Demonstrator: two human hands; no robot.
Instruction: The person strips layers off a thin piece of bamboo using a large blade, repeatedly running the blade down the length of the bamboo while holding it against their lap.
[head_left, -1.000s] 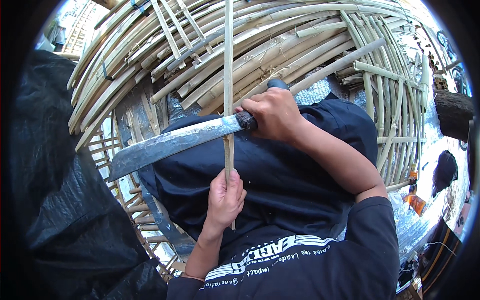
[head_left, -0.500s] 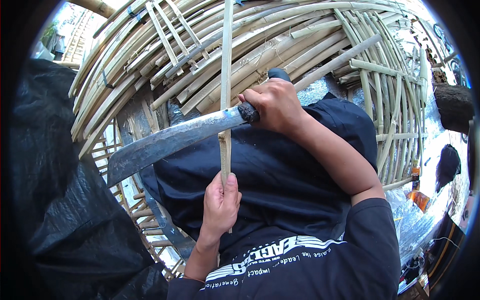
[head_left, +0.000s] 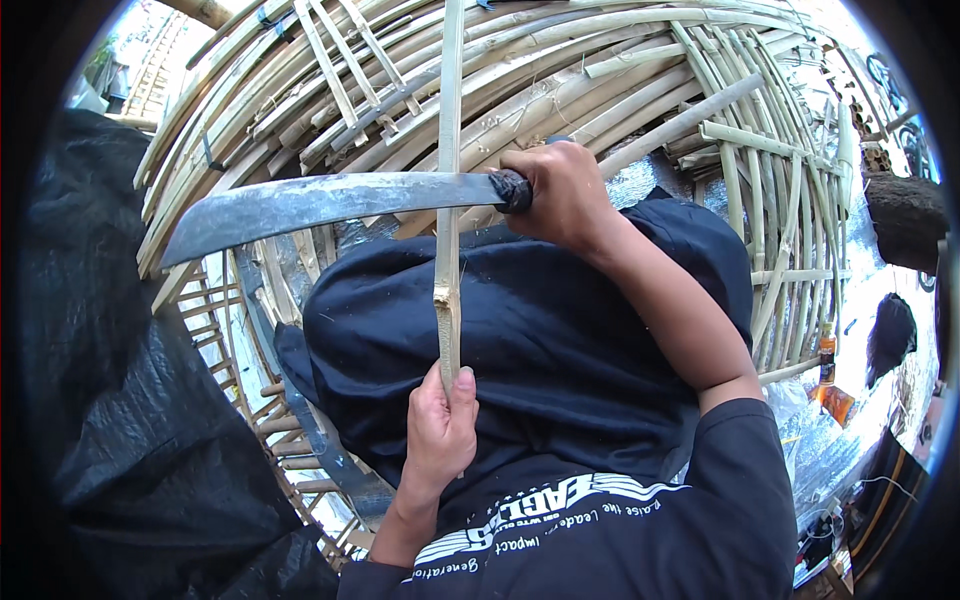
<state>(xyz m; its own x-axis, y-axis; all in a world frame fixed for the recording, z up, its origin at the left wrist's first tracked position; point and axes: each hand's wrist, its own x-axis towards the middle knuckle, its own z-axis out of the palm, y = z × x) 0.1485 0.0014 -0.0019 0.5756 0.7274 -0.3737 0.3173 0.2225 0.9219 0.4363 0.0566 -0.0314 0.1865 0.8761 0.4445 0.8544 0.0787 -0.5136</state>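
One black plastic sheet [head_left: 150,400], creased, far left from where I stand. One machete [head_left: 330,208], blade pointing left, passing over a slim bamboo strip [head_left: 448,240]; contact between them unclear to me. One left hand [head_left: 441,430], fingers wrapped round the strip's lower part, thumb along it; strip lengthwise above a dark-clothed lap [head_left: 560,340]. One heap of split bamboo [head_left: 510,120] beyond. One right hand [head_left: 565,195], fist clenched round the machete's dark handle. One small bottle [head_left: 827,345], far right.
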